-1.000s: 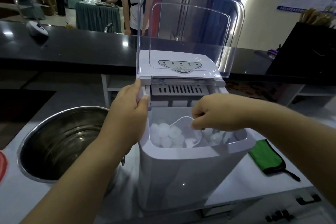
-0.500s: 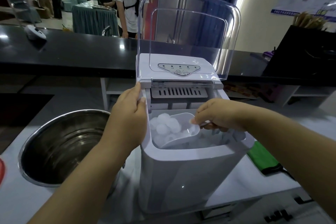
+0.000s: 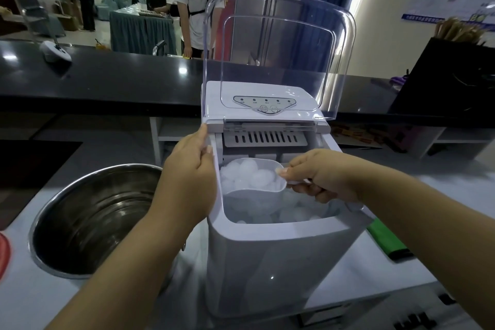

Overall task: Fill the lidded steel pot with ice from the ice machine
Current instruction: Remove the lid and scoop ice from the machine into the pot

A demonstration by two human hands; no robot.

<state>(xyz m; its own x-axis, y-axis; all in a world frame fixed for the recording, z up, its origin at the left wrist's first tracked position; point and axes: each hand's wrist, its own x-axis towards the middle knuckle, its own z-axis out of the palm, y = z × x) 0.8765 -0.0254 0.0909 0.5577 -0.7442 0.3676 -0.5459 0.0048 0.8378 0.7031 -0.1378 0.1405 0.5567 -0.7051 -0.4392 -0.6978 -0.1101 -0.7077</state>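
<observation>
Two hands are at work: the left hand point(image 3: 191, 169) grips the near-left edge of the ice machine point(image 3: 273, 257) to steady it, and the right hand point(image 3: 318, 177) pinches the short handle of a clear plastic scoop point(image 3: 257, 178) heaped with ice point(image 3: 250, 173), held just above the bin. Loose, wet cubes will likely slide, so the scoop should stay level on its way left. Light and stiff, it is best held by that handle. To the left, the steel pot point(image 3: 88, 222) stands open beside the machine, looking empty; its lid is not clearly in view. Behind, the clear cover point(image 3: 278, 48) stands raised
</observation>
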